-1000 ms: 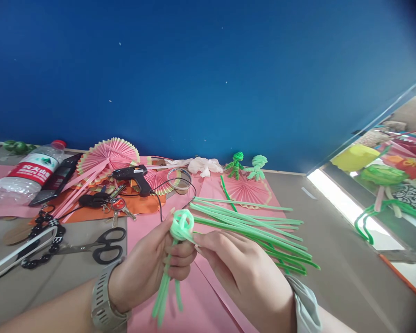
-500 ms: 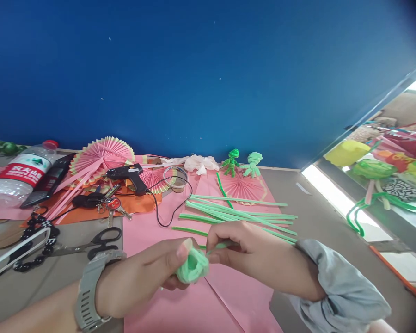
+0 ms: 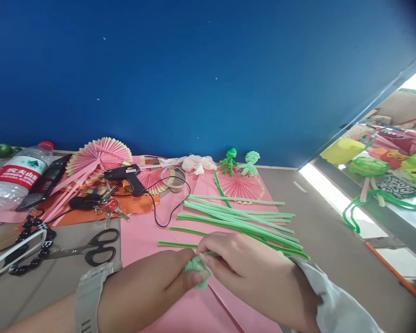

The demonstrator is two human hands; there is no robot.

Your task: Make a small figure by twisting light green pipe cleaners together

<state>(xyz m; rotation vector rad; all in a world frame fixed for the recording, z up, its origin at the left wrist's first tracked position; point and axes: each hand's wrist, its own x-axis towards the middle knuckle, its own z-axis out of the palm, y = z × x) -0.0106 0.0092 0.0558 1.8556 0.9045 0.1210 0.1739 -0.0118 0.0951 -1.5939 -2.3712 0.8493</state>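
Observation:
My left hand [image 3: 166, 280] is closed around a small coil of light green pipe cleaner [image 3: 198, 269], its thumb pressed against the front. Close beside it, my right hand [image 3: 234, 261] pinches at the coil's right upper side, where a bit of pipe cleaner shows between the fingers. Both hands touch one another over the pink paper [image 3: 180, 319]. Behind them lie several loose green pipe cleaners [image 3: 229, 213] in a spread bundle. At the back stand two small twisted pipe cleaner figures, a darker green one [image 3: 229, 162] and a pale green one [image 3: 251, 163].
Left of the hands are scissors [image 3: 102, 247], a bead bracelet [image 3: 43, 249], keys [image 3: 110, 206] and a black glue gun [image 3: 130, 176] with its cord. A plastic bottle [image 3: 17, 175], pink paper fans [image 3: 99, 159] and a tape roll [image 3: 173, 178] lie behind, before a blue wall [image 3: 194, 83].
The coil has turned, so its hollow opening no longer faces me. My right hand has come lower and closer to my left, and the left thumb has moved down across the coil.

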